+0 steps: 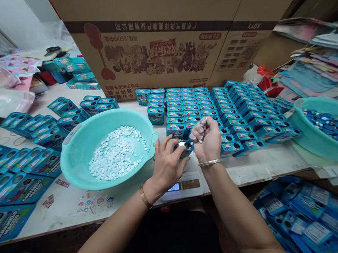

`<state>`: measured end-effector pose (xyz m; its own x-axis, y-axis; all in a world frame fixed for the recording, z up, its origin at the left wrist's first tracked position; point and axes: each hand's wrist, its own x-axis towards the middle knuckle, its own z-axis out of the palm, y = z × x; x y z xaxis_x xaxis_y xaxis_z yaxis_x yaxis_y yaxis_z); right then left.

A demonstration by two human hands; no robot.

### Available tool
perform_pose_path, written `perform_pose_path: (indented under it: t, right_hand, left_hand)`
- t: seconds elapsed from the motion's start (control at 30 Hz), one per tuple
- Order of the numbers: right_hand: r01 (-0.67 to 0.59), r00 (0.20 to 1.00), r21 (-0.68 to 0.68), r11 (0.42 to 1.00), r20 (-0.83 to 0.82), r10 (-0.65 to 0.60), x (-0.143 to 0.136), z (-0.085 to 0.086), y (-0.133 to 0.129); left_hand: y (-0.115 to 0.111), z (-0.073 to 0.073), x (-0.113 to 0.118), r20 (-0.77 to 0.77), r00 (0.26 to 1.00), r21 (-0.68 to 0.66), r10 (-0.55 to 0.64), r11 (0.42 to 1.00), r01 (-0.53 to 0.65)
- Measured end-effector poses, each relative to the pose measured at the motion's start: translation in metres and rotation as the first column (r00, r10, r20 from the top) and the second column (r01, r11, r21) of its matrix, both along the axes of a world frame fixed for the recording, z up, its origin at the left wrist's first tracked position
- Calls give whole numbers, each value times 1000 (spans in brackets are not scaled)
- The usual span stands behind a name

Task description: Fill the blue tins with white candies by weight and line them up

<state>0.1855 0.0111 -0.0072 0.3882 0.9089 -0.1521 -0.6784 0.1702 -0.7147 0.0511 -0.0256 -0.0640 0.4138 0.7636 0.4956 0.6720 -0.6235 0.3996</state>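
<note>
On the kitchen scale (198, 188) stands a small blue candy box (187, 150) with a round dark hole in its top. The fingers and thumb of my left hand (168, 160) hold this box at its left side. Just above and to the right of it, my right hand (209, 138) is curled closed around white candies, a few of which show between the fingers. One white piece is at the fingertips near the box's hole. Left of my hands, a turquoise basin (79, 168) holds many white oval candies (111, 156).
Behind my hands stand rows of blue boxes (183, 103), backed by a large cardboard carton (156, 3). More boxes (34, 165) fill the table's left. At right, another turquoise basin (303, 128) contains shiny blue pieces. Flattened blue boxes (310, 208) lie below the table edge.
</note>
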Motion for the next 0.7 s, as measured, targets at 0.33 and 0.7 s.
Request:
perform_pose_path:
  t: [0.33,0.7]
  right_hand:
    - [1,1000,-18,1000,-14,-1,4,1,-1]
    - [-42,980,67,997,-191,54,83,-7,-69]
  left_hand:
    - [6,1,2,64,998,-36,15,999,-12]
    - [-6,27,-63,262,955,79,142,983,-167]
